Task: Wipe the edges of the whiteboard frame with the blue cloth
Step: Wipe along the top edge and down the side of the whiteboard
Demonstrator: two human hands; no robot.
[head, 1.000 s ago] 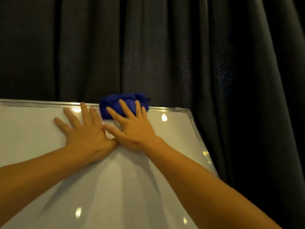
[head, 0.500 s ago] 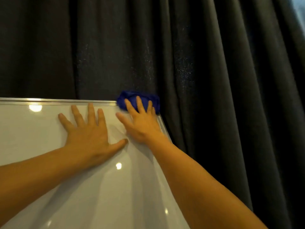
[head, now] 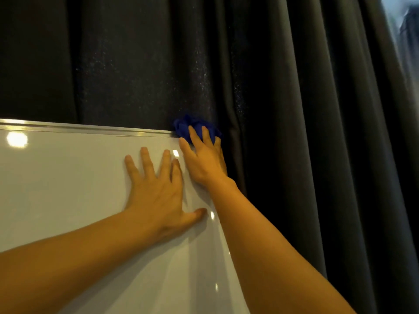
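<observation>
A white glossy whiteboard with a thin silver frame along its top edge fills the lower left. The blue cloth is bunched at the board's top right corner. My right hand presses on the cloth with its fingers spread over it, hiding the corner of the frame. My left hand lies flat on the board surface just left of the right hand, fingers apart, holding nothing.
A dark pleated curtain hangs right behind and to the right of the board. A strip of bright window shows at the top right. The board's right edge runs down under my right forearm.
My right hand has slid the cloth rightward along the top frame to the board's top right corner. My left hand has followed to the right on the board surface.
</observation>
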